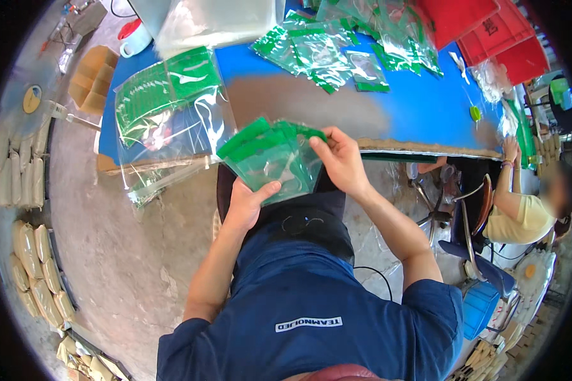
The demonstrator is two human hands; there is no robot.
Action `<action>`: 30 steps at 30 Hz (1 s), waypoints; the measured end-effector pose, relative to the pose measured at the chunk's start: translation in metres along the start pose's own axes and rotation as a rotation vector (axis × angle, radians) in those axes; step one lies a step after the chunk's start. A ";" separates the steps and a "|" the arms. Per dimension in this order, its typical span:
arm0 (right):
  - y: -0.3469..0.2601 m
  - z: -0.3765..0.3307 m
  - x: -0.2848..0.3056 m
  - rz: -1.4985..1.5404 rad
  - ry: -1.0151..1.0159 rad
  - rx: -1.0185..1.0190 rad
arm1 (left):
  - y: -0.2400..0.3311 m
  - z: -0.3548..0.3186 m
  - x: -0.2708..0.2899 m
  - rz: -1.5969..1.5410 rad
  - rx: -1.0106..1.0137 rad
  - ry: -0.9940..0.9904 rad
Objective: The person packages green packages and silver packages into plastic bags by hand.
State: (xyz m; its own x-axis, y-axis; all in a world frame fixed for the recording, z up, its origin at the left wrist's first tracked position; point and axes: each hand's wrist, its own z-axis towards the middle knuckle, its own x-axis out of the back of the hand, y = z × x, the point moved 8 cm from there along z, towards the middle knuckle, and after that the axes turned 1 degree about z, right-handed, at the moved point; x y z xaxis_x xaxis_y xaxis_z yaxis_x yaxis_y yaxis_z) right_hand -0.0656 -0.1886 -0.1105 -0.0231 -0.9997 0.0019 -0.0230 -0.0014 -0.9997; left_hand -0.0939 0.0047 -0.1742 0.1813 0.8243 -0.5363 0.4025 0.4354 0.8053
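Note:
Over my lap, just off the table's near edge, I hold a fanned bunch of clear plastic bags with green top bands (270,155). My left hand (246,202) grips the bunch from below, its thumb lying across the front bag. At the upper right corner, my right hand (342,159) pinches a bag's green edge between thumb and fingers. Left of the bunch, a large clear bag (171,108) packed with rows of green-banded bags lies on the table, its open end hanging over the edge.
The blue table (438,120) has a worn brown patch. Loose green-banded bags (324,51) pile at its far side, near red crates (496,32). A white mug (135,39) stands far left, beside a stack of clear film (216,25). A seated person (521,213) works at right.

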 end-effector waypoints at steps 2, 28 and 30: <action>-0.010 0.015 -0.001 -0.061 -0.021 0.025 | 0.007 -0.008 -0.004 -0.001 -0.041 0.005; -0.030 -0.006 -0.030 -0.975 -0.439 0.640 | -0.013 0.004 -0.003 -0.358 0.042 0.143; -0.029 0.028 -0.014 -0.737 -0.508 0.413 | -0.014 0.002 -0.008 -0.353 0.047 0.133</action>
State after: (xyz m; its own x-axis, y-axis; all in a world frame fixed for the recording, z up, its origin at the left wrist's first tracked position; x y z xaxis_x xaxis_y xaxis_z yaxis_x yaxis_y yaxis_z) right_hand -0.0369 -0.1754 -0.0818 0.2906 -0.6362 0.7147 0.4941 -0.5398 -0.6815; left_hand -0.0992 -0.0091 -0.1816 -0.0927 0.6679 -0.7385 0.4604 0.6864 0.5630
